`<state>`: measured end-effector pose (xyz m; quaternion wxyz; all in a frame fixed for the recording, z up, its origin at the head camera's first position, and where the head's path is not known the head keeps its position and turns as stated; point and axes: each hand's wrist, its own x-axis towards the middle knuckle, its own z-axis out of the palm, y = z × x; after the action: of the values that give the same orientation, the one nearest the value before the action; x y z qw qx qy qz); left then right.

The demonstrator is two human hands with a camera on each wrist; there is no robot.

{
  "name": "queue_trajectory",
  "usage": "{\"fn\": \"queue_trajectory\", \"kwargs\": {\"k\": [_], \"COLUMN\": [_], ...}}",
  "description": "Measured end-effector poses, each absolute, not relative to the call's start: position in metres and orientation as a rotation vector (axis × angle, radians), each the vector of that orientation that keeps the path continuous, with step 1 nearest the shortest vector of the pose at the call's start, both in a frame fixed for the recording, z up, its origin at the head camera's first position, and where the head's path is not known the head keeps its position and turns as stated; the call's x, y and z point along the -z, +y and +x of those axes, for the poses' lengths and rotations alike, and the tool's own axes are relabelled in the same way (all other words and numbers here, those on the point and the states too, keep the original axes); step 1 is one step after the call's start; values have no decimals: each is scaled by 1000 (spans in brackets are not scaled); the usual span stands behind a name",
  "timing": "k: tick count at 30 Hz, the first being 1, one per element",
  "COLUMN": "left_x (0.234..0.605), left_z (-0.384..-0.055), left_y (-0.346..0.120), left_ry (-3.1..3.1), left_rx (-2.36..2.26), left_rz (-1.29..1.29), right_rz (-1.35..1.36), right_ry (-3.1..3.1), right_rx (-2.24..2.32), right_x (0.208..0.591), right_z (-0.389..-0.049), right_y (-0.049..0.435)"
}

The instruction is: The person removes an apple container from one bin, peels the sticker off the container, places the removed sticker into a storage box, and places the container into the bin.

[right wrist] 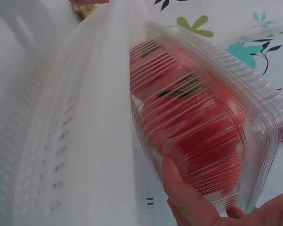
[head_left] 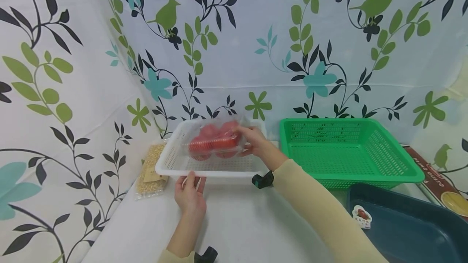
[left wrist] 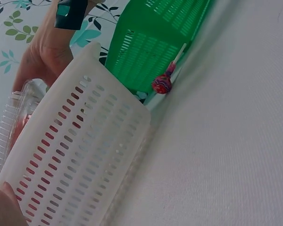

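A clear plastic clamshell of tomatoes (head_left: pixel 213 141) sits tilted within the white basket (head_left: pixel 219 173), its far part higher than the basket's rim. On the clamshell's right end, my right hand (head_left: pixel 252 139) grips the plastic, fingers on one side and thumb on the other. In the right wrist view the red tomatoes (right wrist: pixel 193 127) show through the ribbed plastic, with green stems. My left hand (head_left: pixel 191 194) holds the basket's front rim near its left half. The left wrist view shows only a bit of that hand (left wrist: pixel 7 207) at the rim.
A green basket (head_left: pixel 329 177) stands to the right, with a dark blue tray (head_left: pixel 402 230) in front of it. A bag of grain (head_left: pixel 151 169) lies left of the white basket. Near the green basket is a lollipop (left wrist: pixel 162 84). A brown box (head_left: pixel 435 182) lies far right.
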<state>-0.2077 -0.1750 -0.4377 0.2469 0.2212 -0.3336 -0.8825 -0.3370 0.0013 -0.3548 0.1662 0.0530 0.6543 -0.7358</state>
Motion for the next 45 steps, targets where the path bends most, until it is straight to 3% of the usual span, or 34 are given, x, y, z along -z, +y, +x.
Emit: {"fn": "queue_trajectory", "kwargs": {"k": [25, 45], "left_x": [440, 439], "left_z": [-205, -208], "left_y": [-173, -174], "left_ry": [-926, -916], "left_rx": [2418, 2420], "left_rz": [582, 589], "right_rz": [101, 134], "right_ry": [2007, 1873], "right_rx": [1907, 1879], "right_x": [377, 368], "right_z": [-335, -340], "right_y": [-1, 6]}}
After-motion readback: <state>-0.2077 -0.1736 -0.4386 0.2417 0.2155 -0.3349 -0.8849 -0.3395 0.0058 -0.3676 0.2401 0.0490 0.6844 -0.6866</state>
